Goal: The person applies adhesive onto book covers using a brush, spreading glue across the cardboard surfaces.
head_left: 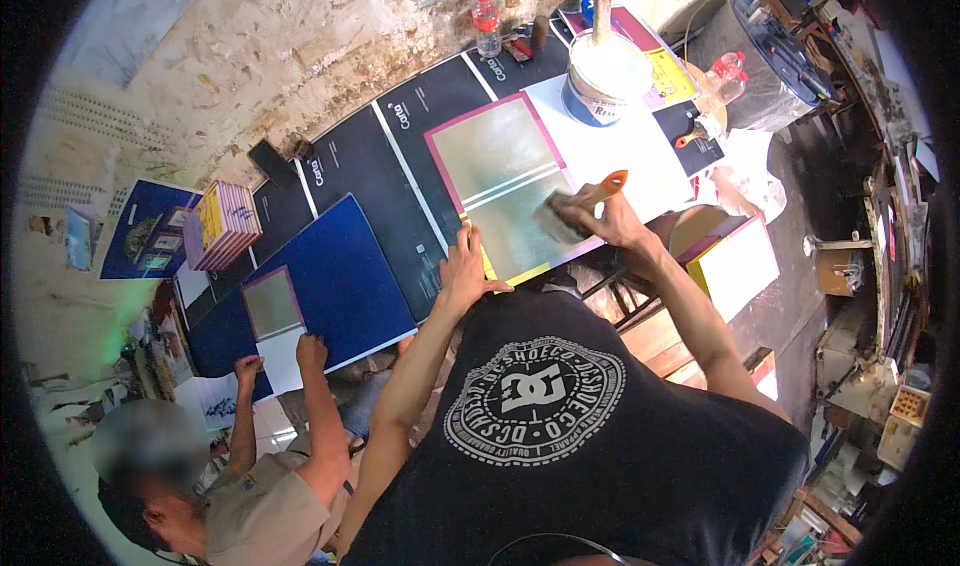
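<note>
My right hand (612, 222) is closed round a wide brush (605, 188) with an orange handle. Its dark, blurred bristles lie on a grey-green panel (500, 146) with a pink and yellow border and two white stripes across it. My left hand (465, 271) rests at the panel's near left edge, thumb and fingers spread apart along the border. Behind the panel stands a white bucket (598, 91) with a stick upright in it, on a white sheet (640, 171). A second orange-handled brush (690, 139) lies right of the bucket.
Black-topped table (400, 171) runs along the wall. At left, a co-worker (285, 486) has both hands at a smaller panel (272, 304) on a blue board (340, 256). Stacked books (225, 228) stand beyond. Bottles (487, 28) and a grey drum (755, 71) are farther back.
</note>
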Available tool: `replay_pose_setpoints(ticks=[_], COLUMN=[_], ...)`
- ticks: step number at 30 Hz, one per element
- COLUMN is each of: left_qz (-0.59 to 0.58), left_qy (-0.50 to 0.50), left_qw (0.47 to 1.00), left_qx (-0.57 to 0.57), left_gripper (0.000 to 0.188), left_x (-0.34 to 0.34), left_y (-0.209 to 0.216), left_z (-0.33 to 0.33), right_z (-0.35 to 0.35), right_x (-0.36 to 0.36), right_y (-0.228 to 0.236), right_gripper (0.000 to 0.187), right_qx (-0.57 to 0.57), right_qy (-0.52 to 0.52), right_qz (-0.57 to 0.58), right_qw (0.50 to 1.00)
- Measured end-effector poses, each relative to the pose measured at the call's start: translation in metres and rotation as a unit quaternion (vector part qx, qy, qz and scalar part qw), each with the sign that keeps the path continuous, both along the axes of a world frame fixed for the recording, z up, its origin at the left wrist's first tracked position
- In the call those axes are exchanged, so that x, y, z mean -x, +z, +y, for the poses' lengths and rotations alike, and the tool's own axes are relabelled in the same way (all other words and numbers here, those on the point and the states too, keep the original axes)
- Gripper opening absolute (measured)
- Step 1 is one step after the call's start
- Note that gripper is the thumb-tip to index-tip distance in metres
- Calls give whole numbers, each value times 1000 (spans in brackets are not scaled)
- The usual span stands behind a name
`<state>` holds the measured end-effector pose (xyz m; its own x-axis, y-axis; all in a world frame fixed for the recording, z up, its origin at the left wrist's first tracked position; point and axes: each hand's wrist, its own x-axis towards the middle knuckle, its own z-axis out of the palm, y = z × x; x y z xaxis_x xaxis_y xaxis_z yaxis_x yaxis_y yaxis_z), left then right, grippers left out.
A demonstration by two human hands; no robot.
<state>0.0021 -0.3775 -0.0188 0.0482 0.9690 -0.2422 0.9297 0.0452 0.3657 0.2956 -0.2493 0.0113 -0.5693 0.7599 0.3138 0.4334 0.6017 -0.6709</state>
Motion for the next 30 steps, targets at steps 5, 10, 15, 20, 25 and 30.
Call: replay_pose_setpoints(ticks=[5,10,15,20,25,30], left_qz=[15,14,19,40,32,15], left_qy=[14,35,51,63,71,91], left_qw=[999,996,994,992,992,987], left_qx=[29,87,97,103,97,131], left_gripper=[132,134,133,132,130,130], left_x=[-3,-9,-13,-15,-11,-18], left_y=[-1,4,1,5,-4,4], left_z=[4,8,14,14,13,15], right_z=[86,125,51,80,141,144], right_x=[-16,22,137,114,21,16], right_y=[-12,0,-44,-72,-60,7], right_gripper=[31,31,34,31,30,24], right_qx=[117,-10,21,55,0,-88], right_qy=[-164,-99,-58,-78,-139,-168], right_qz=[-151,3,93,-37,-1,-62], right_qw=[968,995,994,995,990,980])
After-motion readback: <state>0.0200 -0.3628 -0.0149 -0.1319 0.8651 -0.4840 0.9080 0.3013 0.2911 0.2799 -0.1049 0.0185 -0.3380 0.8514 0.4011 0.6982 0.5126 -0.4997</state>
